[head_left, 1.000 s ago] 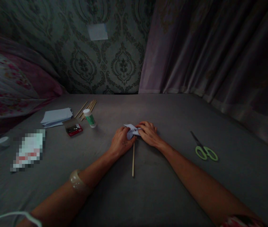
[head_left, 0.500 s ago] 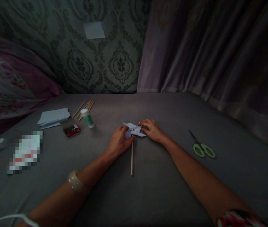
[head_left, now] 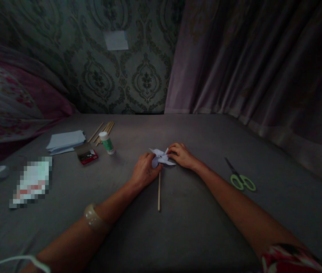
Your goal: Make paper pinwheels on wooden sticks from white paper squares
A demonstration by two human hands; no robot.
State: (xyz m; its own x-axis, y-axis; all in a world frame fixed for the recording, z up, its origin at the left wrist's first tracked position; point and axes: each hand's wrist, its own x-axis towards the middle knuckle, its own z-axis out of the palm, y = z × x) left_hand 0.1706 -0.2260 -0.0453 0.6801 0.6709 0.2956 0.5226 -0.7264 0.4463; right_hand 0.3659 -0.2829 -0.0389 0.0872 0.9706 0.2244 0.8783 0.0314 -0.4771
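Since a second ago, the right hand (head_left: pixel 182 156) has drawn back from the middle of the white paper pinwheel (head_left: pixel 163 159) to its edge, baring the metal pin. With the pinwheel as the centre of the dial, a white cable (head_left: pixel 13 259) runs nearest, toward 8 o'clock, and a red patterned sleeve (head_left: pixel 288 258) shows between 4 and 5. On the left forearm sits a pale bangle (head_left: pixel 93 218), between 7 and 8. One wooden stick (head_left: pixel 159 193) runs from the pinwheel to 6 o'clock. At its far end, the left hand (head_left: pixel 145 167) grips the pinwheel's 9 o'clock side, thumb close by the stick. Bent fingers of the right hand touch the paper at 2 o'clock; whether they pinch it, I cannot tell. Green-handled scissors (head_left: pixel 238 176) lie between 3 and 4, a pixelated packet (head_left: pixel 33 180) between 8 and 9. An open red box (head_left: pixel 88 159) is at 9; just beyond stand a white-capped green bottle (head_left: pixel 108 145) and, farther left, a paper stack (head_left: pixel 66 141). Loose wooden sticks (head_left: pixel 104 133) lie near 10. Farthest off, a paper sheet (head_left: pixel 117 40) is on the patterned wall (head_left: pixel 146 76) at 11, and curtains (head_left: pixel 206 76) hang toward 1 and 2.
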